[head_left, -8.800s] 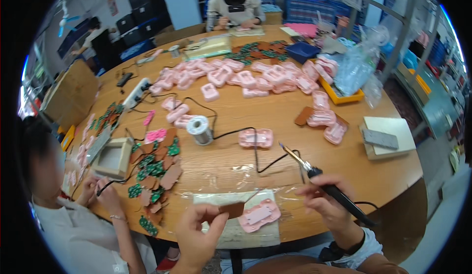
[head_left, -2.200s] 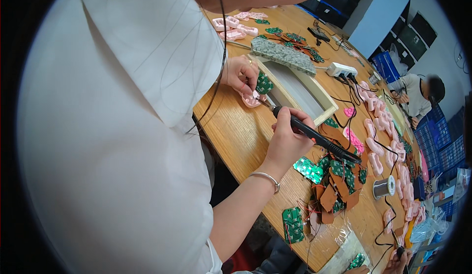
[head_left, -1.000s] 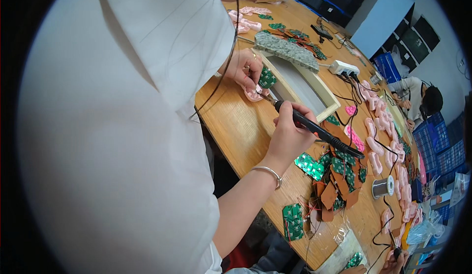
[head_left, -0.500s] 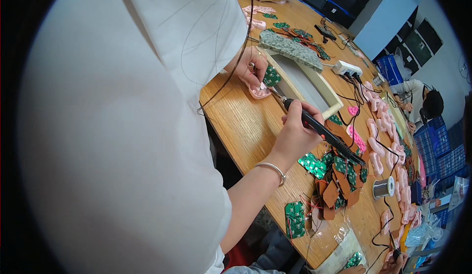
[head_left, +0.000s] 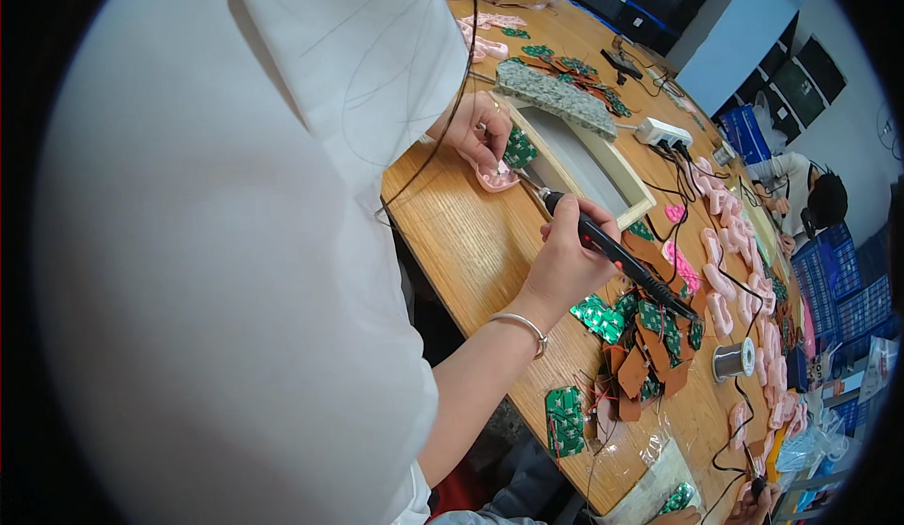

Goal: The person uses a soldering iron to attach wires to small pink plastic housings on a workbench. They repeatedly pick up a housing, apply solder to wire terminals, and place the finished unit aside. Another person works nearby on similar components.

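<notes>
hands: right (head_left: 753, 507) gripping a soldering iron (head_left: 759, 486), left (head_left: 680, 517) by a green board (head_left: 678, 498)

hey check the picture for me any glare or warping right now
Head view: black curved rim, scene tilted; head view: glints on the clear film and a green board; head view: the wearer's right hand and iron small near the rim.

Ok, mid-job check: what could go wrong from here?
The soldering iron of the co-worker reaches close to that person's own fingertips at the pink shell, so a slip might burn them.

The wearer's right hand holds another iron that looks near a black cord, which could get scorched.

The wearer's left hand, beside a green board, is mostly cut off, so trouble there might go unseen.
</notes>
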